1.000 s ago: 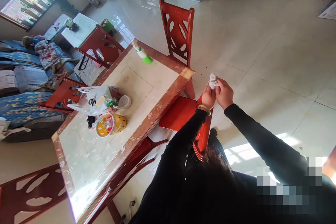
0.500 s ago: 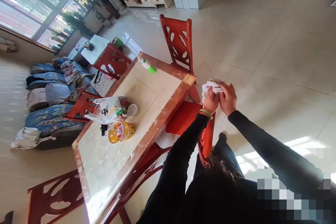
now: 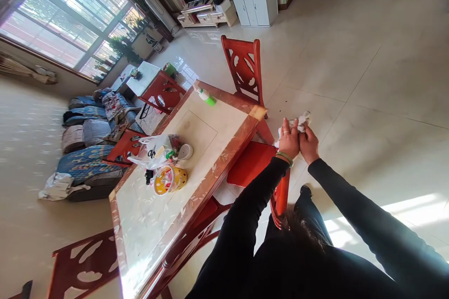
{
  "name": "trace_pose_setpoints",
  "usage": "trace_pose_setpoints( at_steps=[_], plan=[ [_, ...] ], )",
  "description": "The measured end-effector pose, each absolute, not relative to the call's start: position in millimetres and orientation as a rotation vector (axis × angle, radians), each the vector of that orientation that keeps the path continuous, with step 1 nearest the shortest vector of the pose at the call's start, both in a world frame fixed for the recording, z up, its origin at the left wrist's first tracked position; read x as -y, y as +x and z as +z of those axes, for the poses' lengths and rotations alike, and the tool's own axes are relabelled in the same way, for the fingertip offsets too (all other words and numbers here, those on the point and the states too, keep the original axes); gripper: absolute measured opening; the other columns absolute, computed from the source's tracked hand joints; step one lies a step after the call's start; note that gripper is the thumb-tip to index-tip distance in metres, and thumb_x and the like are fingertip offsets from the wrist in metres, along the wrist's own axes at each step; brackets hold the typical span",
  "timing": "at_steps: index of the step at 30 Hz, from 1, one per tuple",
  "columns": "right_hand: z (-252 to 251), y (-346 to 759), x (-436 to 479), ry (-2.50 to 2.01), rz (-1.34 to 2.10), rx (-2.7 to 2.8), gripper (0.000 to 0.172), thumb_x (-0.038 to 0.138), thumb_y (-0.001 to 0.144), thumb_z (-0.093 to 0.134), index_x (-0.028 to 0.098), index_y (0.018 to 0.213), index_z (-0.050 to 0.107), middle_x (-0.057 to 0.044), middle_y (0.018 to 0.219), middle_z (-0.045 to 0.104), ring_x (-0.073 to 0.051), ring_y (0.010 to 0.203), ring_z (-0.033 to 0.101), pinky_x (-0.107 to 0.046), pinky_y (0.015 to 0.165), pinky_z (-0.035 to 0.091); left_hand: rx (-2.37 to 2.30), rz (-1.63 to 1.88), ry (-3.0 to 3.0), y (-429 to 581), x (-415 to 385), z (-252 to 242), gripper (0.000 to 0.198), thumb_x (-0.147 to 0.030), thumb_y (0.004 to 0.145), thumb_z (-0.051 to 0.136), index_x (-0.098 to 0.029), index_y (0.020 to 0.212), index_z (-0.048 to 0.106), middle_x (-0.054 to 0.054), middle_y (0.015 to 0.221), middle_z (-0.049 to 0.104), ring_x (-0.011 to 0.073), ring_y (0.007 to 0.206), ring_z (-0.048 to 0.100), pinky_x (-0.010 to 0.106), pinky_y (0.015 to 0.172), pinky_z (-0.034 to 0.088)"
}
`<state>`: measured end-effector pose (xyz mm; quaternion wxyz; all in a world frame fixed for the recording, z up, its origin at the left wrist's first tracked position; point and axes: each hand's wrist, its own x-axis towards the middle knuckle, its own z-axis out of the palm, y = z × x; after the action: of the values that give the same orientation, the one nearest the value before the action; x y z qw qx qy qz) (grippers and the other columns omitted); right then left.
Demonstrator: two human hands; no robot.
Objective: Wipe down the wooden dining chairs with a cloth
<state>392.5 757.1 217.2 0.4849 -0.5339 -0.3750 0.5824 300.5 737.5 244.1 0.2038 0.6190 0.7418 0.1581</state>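
Observation:
A white crumpled cloth (image 3: 302, 121) is held between both hands, over the floor just right of the near red chair's seat. My left hand (image 3: 289, 144), with a ring and a bracelet at the wrist, presses on the cloth's left part, its fingers partly extended. Close beside it, my right hand (image 3: 309, 145) has its fingers closed round the cloth's right part. Some of the cloth is hidden by the hands.
The dining table (image 3: 206, 175) stands to the left, with a red chair seat (image 3: 249, 161) beside it. On it are a green-white bottle (image 3: 205, 96), a plastic bag (image 3: 150, 147), a white cup (image 3: 185, 152) and a yellow polka-dot bucket (image 3: 178, 177). Another red chair (image 3: 243, 65) stands beyond.
The hands have come closer together, and the cloth now sticks up beyond the right fingers. The view has shifted, so the room appears lower and farther right.

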Motion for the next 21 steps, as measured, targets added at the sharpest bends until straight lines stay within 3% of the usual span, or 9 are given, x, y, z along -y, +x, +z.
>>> trace_pose_setpoints(
  at_steps=[3,6,11,14,17,19,21],
  plan=[
    [224,390,-765,-1.325,1.176,1.422,0.067,0.028,0.089,0.058,0.016,0.154,0.069,-0.015,0.173,0.056,-0.032,0.168,0.046,-0.054,0.147,0.026,-2.065,0.504,1.570,293,-730,234,0.076,-0.024,0.109,0.050,-0.014,0.182,0.030,0.024,0.190,0.030,0.0337,0.175,0.040,0.051,0.137,0.048],
    [224,389,-766,-1.287,0.813,1.930,0.074,0.031,0.096,0.052,0.010,0.167,0.057,-0.022,0.177,0.048,-0.035,0.170,0.042,-0.059,0.145,0.030,-2.050,0.501,1.544,290,-723,226,0.075,-0.022,0.107,0.054,-0.003,0.177,0.035,0.029,0.184,0.038,0.0323,0.174,0.041,0.046,0.139,0.045],
    [213,393,-737,-1.249,0.663,2.051,0.061,0.037,0.105,0.049,0.017,0.159,0.067,-0.019,0.186,0.030,-0.041,0.174,0.032,-0.065,0.142,0.035,-2.042,0.524,1.570,291,-695,225,0.064,-0.016,0.106,0.055,-0.004,0.169,0.050,0.029,0.171,0.057,0.0340,0.166,0.054,0.047,0.137,0.049],
    [205,401,-692,-1.248,0.772,2.002,0.059,0.044,0.110,0.046,0.020,0.161,0.064,-0.020,0.183,0.036,-0.040,0.170,0.039,-0.065,0.137,0.042,-2.030,0.537,1.608,294,-652,226,0.063,-0.015,0.105,0.056,-0.007,0.168,0.052,0.025,0.167,0.063,0.0353,0.164,0.056,0.050,0.139,0.048],
    [197,411,-642,-1.210,0.904,1.920,0.059,0.051,0.113,0.045,0.028,0.164,0.060,-0.014,0.181,0.041,-0.037,0.170,0.041,-0.065,0.135,0.045,-2.038,0.545,1.604,300,-602,225,0.069,-0.019,0.106,0.058,-0.013,0.173,0.046,0.023,0.167,0.064,0.0358,0.162,0.058,0.053,0.136,0.053],
    [193,416,-623,-1.196,0.965,1.859,0.056,0.054,0.112,0.047,0.034,0.161,0.063,-0.010,0.180,0.044,-0.035,0.168,0.045,-0.064,0.135,0.046,-2.043,0.559,1.579,303,-582,225,0.070,-0.022,0.107,0.058,-0.017,0.175,0.043,0.021,0.169,0.062,0.0345,0.162,0.058,0.054,0.134,0.055],
    [190,418,-624,-1.213,1.008,1.782,0.054,0.054,0.108,0.051,0.032,0.153,0.071,-0.012,0.169,0.057,-0.035,0.159,0.056,-0.061,0.132,0.049,-2.054,0.552,1.544,304,-581,228,0.066,-0.024,0.108,0.056,-0.014,0.173,0.045,0.023,0.169,0.062,0.0361,0.161,0.060,0.054,0.133,0.057]
  ],
)
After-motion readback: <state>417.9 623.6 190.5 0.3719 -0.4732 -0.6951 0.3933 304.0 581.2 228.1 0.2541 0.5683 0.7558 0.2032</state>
